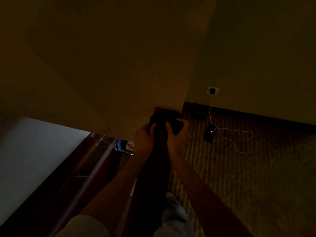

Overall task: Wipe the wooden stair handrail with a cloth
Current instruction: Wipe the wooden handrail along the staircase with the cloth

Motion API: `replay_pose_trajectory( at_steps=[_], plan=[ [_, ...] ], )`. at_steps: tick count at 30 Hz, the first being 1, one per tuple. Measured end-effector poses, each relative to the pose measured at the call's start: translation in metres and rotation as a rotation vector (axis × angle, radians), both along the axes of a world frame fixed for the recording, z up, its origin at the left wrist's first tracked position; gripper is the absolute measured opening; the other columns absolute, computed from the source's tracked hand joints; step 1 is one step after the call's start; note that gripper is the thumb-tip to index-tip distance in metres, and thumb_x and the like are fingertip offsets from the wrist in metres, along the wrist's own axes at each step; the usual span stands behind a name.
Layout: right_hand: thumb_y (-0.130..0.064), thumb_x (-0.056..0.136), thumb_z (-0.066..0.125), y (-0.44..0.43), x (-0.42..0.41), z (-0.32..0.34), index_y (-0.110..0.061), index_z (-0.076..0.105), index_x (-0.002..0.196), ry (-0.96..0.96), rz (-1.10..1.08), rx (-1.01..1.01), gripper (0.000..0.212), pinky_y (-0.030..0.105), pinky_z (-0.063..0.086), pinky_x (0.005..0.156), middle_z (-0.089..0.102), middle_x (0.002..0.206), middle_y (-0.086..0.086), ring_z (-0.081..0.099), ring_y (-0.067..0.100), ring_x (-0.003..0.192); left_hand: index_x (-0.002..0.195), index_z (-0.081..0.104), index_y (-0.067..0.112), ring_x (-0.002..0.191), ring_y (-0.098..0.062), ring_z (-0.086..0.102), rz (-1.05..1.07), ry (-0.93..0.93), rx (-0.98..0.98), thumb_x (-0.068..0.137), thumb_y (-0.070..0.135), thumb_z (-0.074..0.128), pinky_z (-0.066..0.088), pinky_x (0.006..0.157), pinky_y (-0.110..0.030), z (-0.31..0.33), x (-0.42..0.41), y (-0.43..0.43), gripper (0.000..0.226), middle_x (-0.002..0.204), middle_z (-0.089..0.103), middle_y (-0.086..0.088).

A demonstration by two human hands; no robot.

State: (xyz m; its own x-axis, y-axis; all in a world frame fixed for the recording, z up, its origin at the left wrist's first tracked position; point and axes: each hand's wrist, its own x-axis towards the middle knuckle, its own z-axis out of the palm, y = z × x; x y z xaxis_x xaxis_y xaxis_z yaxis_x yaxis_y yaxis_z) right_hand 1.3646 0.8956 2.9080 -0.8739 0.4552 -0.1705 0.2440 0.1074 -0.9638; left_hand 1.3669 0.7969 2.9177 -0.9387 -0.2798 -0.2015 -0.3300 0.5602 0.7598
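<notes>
From the head view, in very dim light, you have both hands on the dark cloth at the far end of the wooden handrail, right where it meets the corner of the wall. Your left hand grips the cloth's left side with its fingers curled over it. Your right hand grips the right side, thumb on top and fingers wrapped round the far edge. The cloth is bunched on top of the rail between them, and the rail runs back toward you between your forearms.

To the right of the rail lies a striped carpet, edged by a dark skirting board. Above it a wall socket holds a black charger plug. A white cable drops from the plug and loops across the carpet to a small dark device showing a tiny light. It lies near your right hand but apart from it.

To the left, the stairwell drops away with a metal rail slanting down it. At its far end sits a white patch with a red mark, too dim to read. A pale trouser leg shows below.
</notes>
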Motion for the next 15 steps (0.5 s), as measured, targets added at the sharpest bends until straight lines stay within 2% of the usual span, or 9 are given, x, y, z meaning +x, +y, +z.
replay_pose_trajectory(
  at_steps=[2, 5, 6, 8, 10, 13, 15],
  plan=[
    [-0.026, 0.088, 0.072, -0.005, 0.021, 0.001, -0.008, 0.055, 0.118, 0.009, 0.041, 0.061, 0.040, 0.020, 0.038, 0.085, 0.050, 0.127, 0.015, 0.052, 0.023, 0.114, 0.099, 0.068, 0.008, 0.077, -0.018, 0.063, 0.016, -0.036, 0.056, 0.103, 0.032, 0.045, 0.033, 0.059, -0.016, 0.002, 0.027, -0.005, 0.034, 0.085, 0.067, -0.005],
    [-0.024, 0.088, 0.072, -0.009, 0.060, 0.004, -0.007, 0.057, 0.114, 0.021, 0.087, 0.111, 0.035, 0.014, 0.040, 0.083, 0.050, 0.125, 0.017, 0.054, 0.023, 0.112, 0.092, 0.066, 0.011, 0.070, -0.014, 0.059, 0.026, -0.073, 0.098, 0.103, 0.031, 0.045, 0.036, 0.059, -0.015, 0.003, 0.068, -0.011, 0.031, 0.079, 0.065, -0.004],
    [-0.023, 0.089, 0.072, -0.010, 0.073, 0.005, -0.006, 0.057, 0.113, 0.023, 0.103, 0.125, 0.033, 0.017, 0.042, 0.086, 0.051, 0.124, 0.017, 0.054, 0.024, 0.112, 0.094, 0.066, 0.009, 0.074, -0.020, 0.062, 0.030, -0.087, 0.117, 0.103, 0.031, 0.045, 0.039, 0.064, -0.020, 0.005, 0.082, -0.012, 0.032, 0.083, 0.067, -0.010],
    [-0.020, 0.090, 0.070, -0.012, 0.099, 0.009, -0.004, 0.058, 0.112, 0.005, 0.141, 0.127, 0.031, 0.035, 0.045, 0.096, 0.051, 0.122, 0.019, 0.053, 0.028, 0.113, 0.099, 0.066, 0.004, 0.087, -0.032, 0.065, 0.044, -0.094, 0.147, 0.102, 0.029, 0.046, 0.042, 0.072, -0.031, 0.008, 0.108, -0.015, 0.032, 0.094, 0.068, -0.019],
    [-0.019, 0.090, 0.069, -0.013, 0.128, 0.015, -0.002, 0.060, 0.111, -0.027, 0.189, 0.151, 0.029, 0.042, 0.043, 0.100, 0.051, 0.122, 0.020, 0.052, 0.029, 0.114, 0.112, 0.065, 0.006, 0.103, -0.033, 0.062, 0.039, -0.136, 0.124, 0.103, 0.029, 0.044, 0.041, 0.082, -0.031, 0.010, 0.138, -0.018, 0.032, 0.109, 0.067, -0.018],
    [-0.018, 0.090, 0.070, -0.015, 0.179, 0.027, -0.004, 0.065, 0.106, 0.028, 0.276, 0.354, 0.021, 0.024, 0.035, 0.098, 0.053, 0.122, 0.020, 0.053, 0.031, 0.114, 0.127, 0.059, 0.007, 0.118, -0.033, 0.056, 0.040, -0.173, 0.086, 0.103, 0.029, 0.042, 0.040, 0.101, -0.038, 0.012, 0.192, -0.026, 0.036, 0.124, 0.062, -0.019],
    [-0.014, 0.089, 0.069, -0.019, 0.219, 0.033, -0.006, 0.069, 0.102, 0.105, 0.370, 0.498, 0.014, 0.021, 0.030, 0.098, 0.053, 0.124, 0.019, 0.052, 0.032, 0.117, 0.124, 0.060, 0.003, 0.115, -0.035, 0.058, 0.067, -0.167, 0.103, 0.103, 0.026, 0.043, 0.041, 0.092, -0.034, 0.013, 0.235, -0.032, 0.035, 0.120, 0.063, -0.022]
  ],
)
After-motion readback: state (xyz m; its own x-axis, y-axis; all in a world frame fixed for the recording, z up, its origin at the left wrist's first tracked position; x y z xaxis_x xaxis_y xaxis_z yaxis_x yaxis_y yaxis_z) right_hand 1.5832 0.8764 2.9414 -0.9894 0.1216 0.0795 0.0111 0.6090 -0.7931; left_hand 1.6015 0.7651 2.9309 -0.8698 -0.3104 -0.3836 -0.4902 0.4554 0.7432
